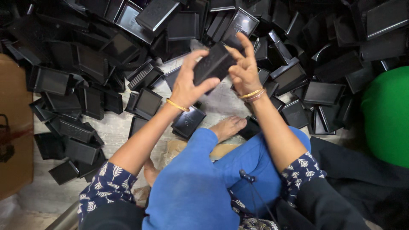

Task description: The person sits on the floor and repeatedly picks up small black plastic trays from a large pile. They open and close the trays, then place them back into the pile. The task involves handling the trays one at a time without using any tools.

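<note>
Above scattered black trays [147,102], both hands' fingers [243,47] clamp a black box [213,64], long axis tilted up-right.

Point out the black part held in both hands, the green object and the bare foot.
black plastic part [214,64], head view, middle of its flat face.
green object [390,110], head view, middle of its rounded surface.
bare foot [228,126], head view, top of the foot.

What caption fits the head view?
Both hands, left and right, hold a black box above a pile of boxes.
</note>
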